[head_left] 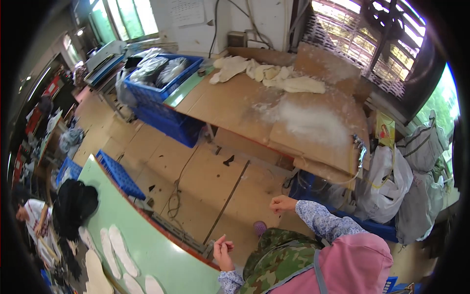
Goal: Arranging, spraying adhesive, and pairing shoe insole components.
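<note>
L hand (223, 252) half-spread, R hand (283, 204) fisted; insoles (123, 252) on tbl (164, 250), left of both.

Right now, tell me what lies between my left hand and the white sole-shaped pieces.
Head view: bare green tabletop and its reddish edge separate the left hand from the white pieces.

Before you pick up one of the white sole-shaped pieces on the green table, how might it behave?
The white sole-shaped pieces would probably feel light, since they look thin. Pushed, they'd likely slide rather than roll, lying flat on the shiny green table. They may flex somewhat, being long and slim.
</note>
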